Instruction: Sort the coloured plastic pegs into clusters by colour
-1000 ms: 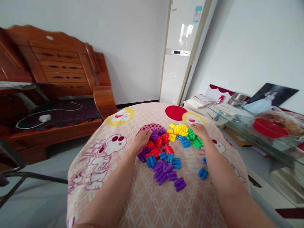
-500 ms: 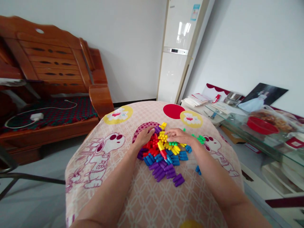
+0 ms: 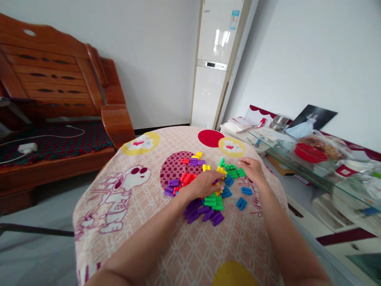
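Observation:
Small ridged plastic building blocks in several colours lie in a loose pile on the cloth-covered round table [image 3: 190,254]. My left hand [image 3: 206,183] reaches over the middle of the pile, its fingers closed around a purple block that shows partly between them. Red blocks [image 3: 188,178] lie to its left, purple blocks [image 3: 205,212] below, and two green blocks [image 3: 213,201] just under the hand. My right hand [image 3: 253,169] is at the pile's right side, fingers apart and nothing visible in them. Beside its fingertips are green blocks [image 3: 235,171]; blue blocks [image 3: 241,203] lie nearer me.
To the right stands a glass-topped cabinet [image 3: 276,147] with papers, a red bowl [image 3: 311,153] and a photo. A wooden bench [image 3: 116,119] is at the left. Behind the table stands a tall white appliance [image 3: 208,95].
My left hand has moved right and nearer me, over the pile's middle. My right hand has shifted right, off the yellow blocks. Green blocks now lie grouped at the right; the view has turned slightly.

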Demonstrator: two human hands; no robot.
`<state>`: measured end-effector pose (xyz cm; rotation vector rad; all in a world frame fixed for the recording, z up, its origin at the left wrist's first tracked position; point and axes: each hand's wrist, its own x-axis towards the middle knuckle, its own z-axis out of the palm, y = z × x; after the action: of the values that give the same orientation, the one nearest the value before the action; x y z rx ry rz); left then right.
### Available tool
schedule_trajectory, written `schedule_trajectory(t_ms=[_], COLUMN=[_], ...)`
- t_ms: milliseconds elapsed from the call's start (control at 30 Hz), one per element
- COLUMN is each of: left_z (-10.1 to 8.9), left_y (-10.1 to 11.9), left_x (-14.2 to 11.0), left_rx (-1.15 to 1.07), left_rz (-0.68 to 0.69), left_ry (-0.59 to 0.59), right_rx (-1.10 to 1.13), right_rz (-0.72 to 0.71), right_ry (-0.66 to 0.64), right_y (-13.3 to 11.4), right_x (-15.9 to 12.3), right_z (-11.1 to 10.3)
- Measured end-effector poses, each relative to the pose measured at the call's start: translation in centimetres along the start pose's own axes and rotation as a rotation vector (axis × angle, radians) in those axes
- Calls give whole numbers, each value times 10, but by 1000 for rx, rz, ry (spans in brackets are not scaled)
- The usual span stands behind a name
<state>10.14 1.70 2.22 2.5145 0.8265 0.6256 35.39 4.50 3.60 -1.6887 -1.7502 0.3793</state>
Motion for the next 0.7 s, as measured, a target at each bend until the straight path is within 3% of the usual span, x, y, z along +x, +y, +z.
schedule_trajectory(t_ms=[67,133,300,533,700], left_z=[6,14,25,-8,-19], left_y=[21,40,58,31,-9], left_x=[-6,-13,-31,-79,-101], left_rx=[62,185,394,362,318], left_rz=[57,62,-63,-273,-359], left_ry=[-54,-105,-170,-64,149], right_rx=[-226,-369,-291,277,277], right_rz=[164,220,-30,-319,-424], right_ry=[88,46,-137,-518,-685], right_y=[20,29,-1,-55,-69], right_x=[11,19,31,23,-8], right_z=[5,16,56,86,75])
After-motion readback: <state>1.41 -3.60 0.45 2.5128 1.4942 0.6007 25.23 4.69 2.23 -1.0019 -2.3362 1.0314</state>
